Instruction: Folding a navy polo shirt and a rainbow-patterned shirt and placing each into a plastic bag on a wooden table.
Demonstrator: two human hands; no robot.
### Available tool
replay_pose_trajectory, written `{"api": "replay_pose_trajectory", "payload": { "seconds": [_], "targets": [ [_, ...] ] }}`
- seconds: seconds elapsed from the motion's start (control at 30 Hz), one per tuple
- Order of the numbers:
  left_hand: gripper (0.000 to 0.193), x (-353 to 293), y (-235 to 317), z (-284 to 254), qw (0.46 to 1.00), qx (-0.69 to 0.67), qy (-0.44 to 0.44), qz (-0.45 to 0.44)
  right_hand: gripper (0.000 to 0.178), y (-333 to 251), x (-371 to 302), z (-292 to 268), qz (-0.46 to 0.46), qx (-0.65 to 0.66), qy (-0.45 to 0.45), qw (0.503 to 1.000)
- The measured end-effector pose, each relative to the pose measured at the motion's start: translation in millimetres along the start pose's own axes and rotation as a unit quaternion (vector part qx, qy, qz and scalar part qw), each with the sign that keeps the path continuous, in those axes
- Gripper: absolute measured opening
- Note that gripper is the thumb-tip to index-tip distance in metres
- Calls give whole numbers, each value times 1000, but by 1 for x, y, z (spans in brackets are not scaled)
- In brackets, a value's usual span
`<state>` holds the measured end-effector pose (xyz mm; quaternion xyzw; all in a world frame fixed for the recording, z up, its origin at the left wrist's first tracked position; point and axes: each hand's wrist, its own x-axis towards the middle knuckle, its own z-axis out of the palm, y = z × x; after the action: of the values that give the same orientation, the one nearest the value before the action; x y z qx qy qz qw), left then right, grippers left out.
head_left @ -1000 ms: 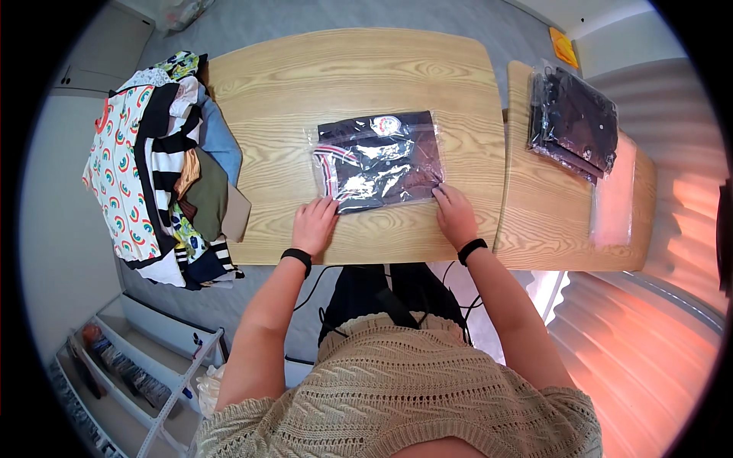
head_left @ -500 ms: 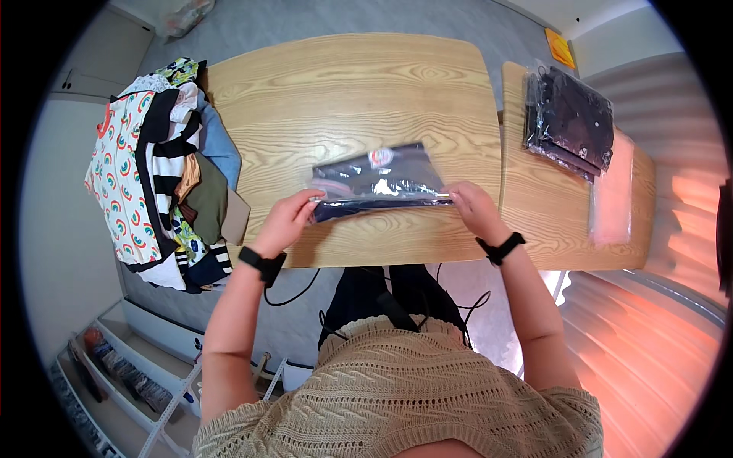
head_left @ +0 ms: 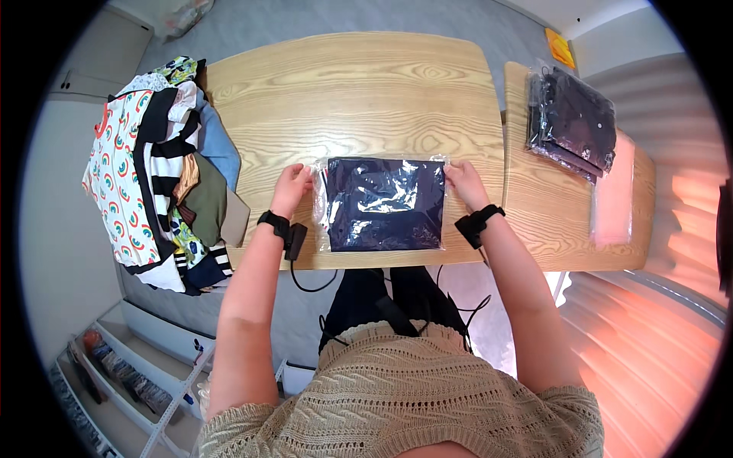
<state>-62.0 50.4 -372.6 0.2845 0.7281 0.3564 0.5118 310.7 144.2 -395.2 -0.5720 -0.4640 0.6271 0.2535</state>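
Pinching the clear bag at its far corners are the left hand and right hand. Dark cloth lies inside.

You wear a tan knitted top with rows of small openwork holes, short sleeves and a ribbed neckline, over dark trousers. A black band circles each wrist, carrying a dark boxy module; from the left one hangs a thin black cable.
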Motion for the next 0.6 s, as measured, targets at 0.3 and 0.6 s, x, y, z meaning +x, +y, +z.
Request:
{"api": "replay_pose_trajectory", "payload": {
  "seconds": [0.3,0.6],
  "targets": [
    [22,-23,-45,9,1000,-8,6,-9,24,22,-21,12,79,105,18,991],
    [22,-20,-41,22,994,89,54,-15,23,20,-21,23,90,95,111,985]
  ]
}}
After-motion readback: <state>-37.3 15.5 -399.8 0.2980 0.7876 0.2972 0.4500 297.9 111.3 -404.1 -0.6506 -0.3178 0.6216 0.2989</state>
